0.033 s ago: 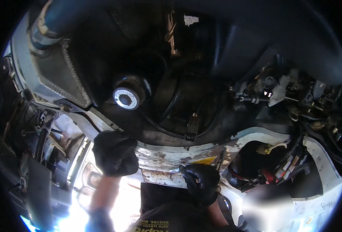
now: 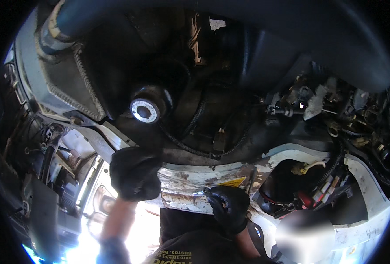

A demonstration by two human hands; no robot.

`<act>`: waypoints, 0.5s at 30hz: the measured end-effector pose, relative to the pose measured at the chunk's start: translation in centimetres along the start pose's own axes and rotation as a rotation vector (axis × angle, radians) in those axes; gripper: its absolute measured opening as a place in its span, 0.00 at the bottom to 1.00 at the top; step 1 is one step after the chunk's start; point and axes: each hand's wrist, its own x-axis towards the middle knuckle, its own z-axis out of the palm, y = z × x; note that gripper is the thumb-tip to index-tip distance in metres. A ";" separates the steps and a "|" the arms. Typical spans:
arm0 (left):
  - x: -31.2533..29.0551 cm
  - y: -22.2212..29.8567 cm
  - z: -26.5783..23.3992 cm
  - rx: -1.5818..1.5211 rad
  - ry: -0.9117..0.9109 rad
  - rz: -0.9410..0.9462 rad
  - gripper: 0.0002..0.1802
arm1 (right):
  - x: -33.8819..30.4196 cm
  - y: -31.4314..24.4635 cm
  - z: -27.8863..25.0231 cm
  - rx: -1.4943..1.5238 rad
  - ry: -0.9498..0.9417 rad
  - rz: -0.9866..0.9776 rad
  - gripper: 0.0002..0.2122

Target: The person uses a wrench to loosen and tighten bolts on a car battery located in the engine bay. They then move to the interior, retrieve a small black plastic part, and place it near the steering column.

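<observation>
In a black glove, my left hand [image 2: 136, 175] is curled closed over the left part of a worn white metal crossmember [image 2: 184, 178] at the front of an engine bay. Whatever its fingers hold, if anything, is hidden. My right hand [image 2: 229, 207], gloved in black too, is pinched shut lower down on the right, beside a yellow triangular label [image 2: 233, 181]. From its fingertips a small shiny metal piece [image 2: 199, 193] points left against the scuffed paint; its kind cannot be made out.
Beyond the crossmember sits a round cap-like part [image 2: 144, 111] with a white ring. A ribbed black hose [image 2: 184, 147] curves beside it. An opening at the right holds wires and connectors [image 2: 320, 193]. A welded metal tank [image 2: 65, 86] stands far left, and a large dark pipe crosses the top.
My left hand has shifted slightly right and turned, its back now showing more. The right hand has barely moved, and the view has tilted a little.
</observation>
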 end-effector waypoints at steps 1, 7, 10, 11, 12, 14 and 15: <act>2.1 0.7 -0.4 -0.094 -0.147 0.003 0.15 | -0.1 0.0 0.0 -0.001 0.003 -0.025 0.07; 8.6 0.7 4.9 0.060 -0.397 0.147 0.17 | -0.5 -0.1 0.3 0.013 0.046 -0.028 0.09; 9.9 2.1 6.1 0.074 -0.337 0.179 0.14 | -0.8 0.3 0.8 0.000 0.089 -0.047 0.08; 10.3 2.1 6.8 0.091 -0.306 0.203 0.14 | -0.5 0.0 0.6 -0.009 0.092 -0.053 0.07; 10.7 1.8 7.2 0.108 -0.275 0.227 0.14 | -0.5 -0.1 0.6 -0.017 0.096 -0.058 0.07; 11.0 0.2 7.2 0.144 -0.551 0.239 0.22 | -1.1 0.1 1.1 -0.040 0.134 -0.067 0.05; 10.9 -0.4 7.7 0.144 -0.541 0.232 0.22 | -1.1 0.3 1.3 -0.050 0.160 -0.116 0.04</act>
